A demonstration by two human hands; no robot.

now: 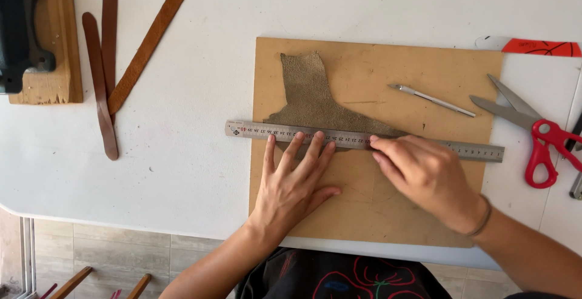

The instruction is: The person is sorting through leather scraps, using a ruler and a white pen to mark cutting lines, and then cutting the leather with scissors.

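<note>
Fingers (301, 153) of the left hand (291, 184) lie spread flat, pressing the long silver metal ruler (364, 141) so it cannot slip.
Right hand (424, 174) fingers curl shut against the ruler's edge; the rough brown leather scrap (315, 102) lies under the ruler, on the tan board (424, 68).

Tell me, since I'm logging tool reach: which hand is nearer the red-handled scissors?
Right. The right hand lies on the ruler, just left of the scissors; the left hand lies farther left.
</note>
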